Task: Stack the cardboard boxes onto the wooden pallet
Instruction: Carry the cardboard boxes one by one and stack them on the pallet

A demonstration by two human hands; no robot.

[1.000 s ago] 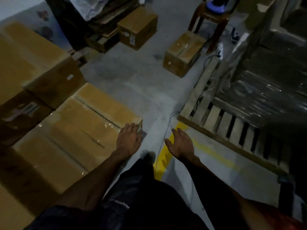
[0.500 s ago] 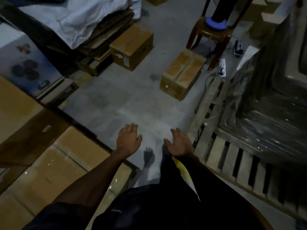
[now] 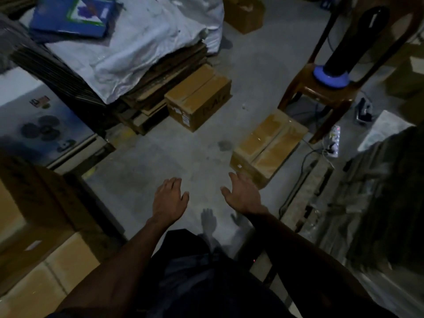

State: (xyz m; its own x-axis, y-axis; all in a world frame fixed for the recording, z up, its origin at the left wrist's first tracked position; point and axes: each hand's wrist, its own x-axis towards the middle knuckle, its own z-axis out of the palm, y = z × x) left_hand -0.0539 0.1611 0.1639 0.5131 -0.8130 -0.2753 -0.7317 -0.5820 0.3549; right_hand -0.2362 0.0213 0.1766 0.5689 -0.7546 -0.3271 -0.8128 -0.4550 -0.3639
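The grey concrete floor is seen across the middle of the view. At nine o'clock and down to seven o'clock, large stacked cardboard boxes are seen against the left edge. At eleven o'clock a pile of flattened cardboard is covered by a white sheet, and a blue packet is laid on top of it. At three to four o'clock the wooden pallet is seen at the right, with a dark wrapped load set on it. At one o'clock a wooden chair is placed, and a dark fan with a blue base is stood on its seat. Just above centre a sealed cardboard box is set beside the covered pile. A second taped box is set on the floor at two o'clock, near the pallet's corner. A white power strip is laid by the chair leg. Both hands are held out over the floor, nothing being gripped: the left hand is spread with relaxed fingers, and the right hand is likewise spread, just before the taped box.
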